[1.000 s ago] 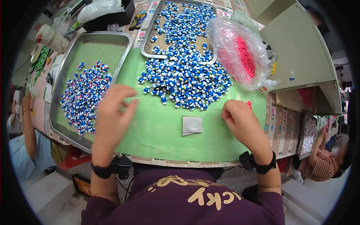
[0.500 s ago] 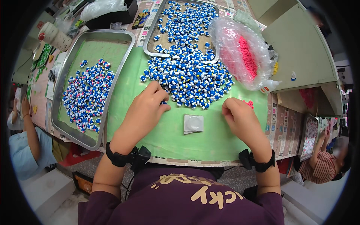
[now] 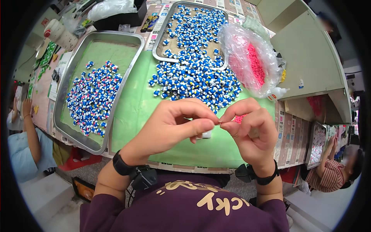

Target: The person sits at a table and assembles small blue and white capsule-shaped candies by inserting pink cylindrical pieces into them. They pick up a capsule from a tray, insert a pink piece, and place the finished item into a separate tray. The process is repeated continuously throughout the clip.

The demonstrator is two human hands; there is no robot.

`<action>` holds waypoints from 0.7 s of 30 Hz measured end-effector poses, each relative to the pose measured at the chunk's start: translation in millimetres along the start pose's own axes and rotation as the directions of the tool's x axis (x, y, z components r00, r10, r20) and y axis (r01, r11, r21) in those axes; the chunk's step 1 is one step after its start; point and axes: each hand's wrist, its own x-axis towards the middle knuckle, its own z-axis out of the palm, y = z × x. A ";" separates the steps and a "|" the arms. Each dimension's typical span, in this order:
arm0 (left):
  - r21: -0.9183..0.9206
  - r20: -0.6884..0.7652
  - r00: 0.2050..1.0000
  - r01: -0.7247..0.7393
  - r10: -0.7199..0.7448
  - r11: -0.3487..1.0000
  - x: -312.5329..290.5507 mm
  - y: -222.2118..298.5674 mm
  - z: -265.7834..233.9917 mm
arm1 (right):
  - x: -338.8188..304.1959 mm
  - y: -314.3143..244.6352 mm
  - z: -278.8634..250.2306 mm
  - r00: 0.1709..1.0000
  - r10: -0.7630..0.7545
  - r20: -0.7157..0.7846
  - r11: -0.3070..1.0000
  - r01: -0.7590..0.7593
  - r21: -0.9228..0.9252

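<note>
My left hand (image 3: 172, 125) and my right hand (image 3: 253, 133) meet over the near middle of the table, fingertips almost touching. Both are closed in a pinch; whatever sits between the fingers is too small or hidden to name. Beyond them spreads a heap of small blue and white figures (image 3: 197, 83) with yellow spots. Just below the fingertips, a white square pad (image 3: 207, 135) is mostly covered by my hands. Some small pink pieces (image 3: 239, 118) show behind my right fingers.
At left lies a metal tray (image 3: 101, 149) holding figures with pink bits. A second metal tray (image 3: 165, 59) at the back holds more blue figures. Right of it are a clear bag of pink pieces (image 3: 256, 65), a small white bottle (image 3: 277, 92) and a grey-green cabinet (image 3: 313, 50). Other people sit at both sides.
My left hand has left the edge of the heap and moved right and nearer. My right hand has come left from beside the pink pieces. Their fingertips are now together.
</note>
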 end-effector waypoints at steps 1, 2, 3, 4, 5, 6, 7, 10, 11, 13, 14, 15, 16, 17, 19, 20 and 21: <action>-0.060 0.011 1.000 0.027 -0.026 0.998 1.1 -0.3 2.4 | 1.1 -0.2 1.3 0.999 -0.036 0.002 0.999 0.036 -0.037; -0.085 0.018 0.999 0.048 -0.047 0.995 2.2 -1.9 4.6 | 0.1 2.5 1.1 0.996 -0.086 0.010 0.994 0.086 -0.065; -0.089 0.016 0.999 0.036 -0.035 0.995 2.4 -3.4 4.2 | 0.1 2.5 0.6 0.997 -0.080 0.019 0.994 0.081 -0.072; -0.093 0.014 1.000 0.024 -0.023 0.995 2.8 -5.0 3.7 | 0.0 2.3 0.2 0.997 -0.073 0.029 0.994 0.075 -0.080; -0.098 0.014 1.000 0.014 -0.013 0.995 2.8 -6.6 3.4 | -0.6 1.7 -0.1 0.997 -0.065 0.037 0.994 0.068 -0.088; -0.111 0.020 1.000 0.016 -0.014 0.994 2.5 -7.8 3.0 | -1.6 1.3 0.7 1.000 -0.012 0.023 1.000 0.012 -0.027; -0.123 0.025 1.000 0.019 -0.016 0.992 1.9 -8.8 2.3 | -2.8 0.9 2.6 0.999 0.042 0.012 0.998 -0.042 0.036; -0.134 0.024 1.000 -0.011 0.014 0.991 0.7 -11.2 1.1 | -2.0 -1.3 7.7 0.983 0.185 -0.012 0.954 -0.177 0.241; -0.134 0.020 0.999 -0.026 0.029 0.991 0.1 -11.4 0.8 | -1.4 -1.9 8.8 0.973 0.230 -0.015 0.926 -0.214 0.311; -0.105 0.005 0.999 -0.052 0.052 0.993 -0.8 -10.8 0.9 | -1.3 -1.7 9.6 0.977 0.213 -0.031 0.934 -0.194 0.301; -0.090 -0.002 0.998 -0.063 0.063 0.994 -1.0 -10.7 0.9 | -1.5 -1.7 9.8 0.978 0.205 -0.039 0.937 -0.185 0.297; -0.079 -0.002 0.998 -0.068 0.068 0.995 -1.0 -10.2 0.9 | -2.1 -2.4 10.1 0.981 0.188 -0.038 0.950 -0.172 0.259; -0.068 -0.002 0.997 -0.074 0.074 0.995 -1.0 -9.7 1.0 | -3.2 -3.4 10.4 0.984 0.172 -0.037 0.962 -0.159 0.221; -0.057 -0.003 0.997 -0.078 0.078 0.995 -1.0 -9.9 1.3 | -4.2 -3.9 10.7 0.987 0.156 -0.034 0.972 -0.147 0.184; -0.058 -0.012 0.997 -0.071 0.070 0.996 -0.4 -11.8 2.1 | -4.8 -4.4 12.2 0.991 0.129 -0.035 0.985 -0.124 0.119; -0.059 -0.015 0.998 -0.067 0.066 0.996 -0.3 -12.3 2.6 | -5.2 -5.1 12.7 0.993 0.115 -0.036 0.990 -0.111 0.086; -0.041 -0.022 0.999 -0.049 0.048 0.998 -1.0 -12.0 2.1 | -5.0 -4.9 12.6 0.993 0.112 -0.029 0.992 -0.110 0.060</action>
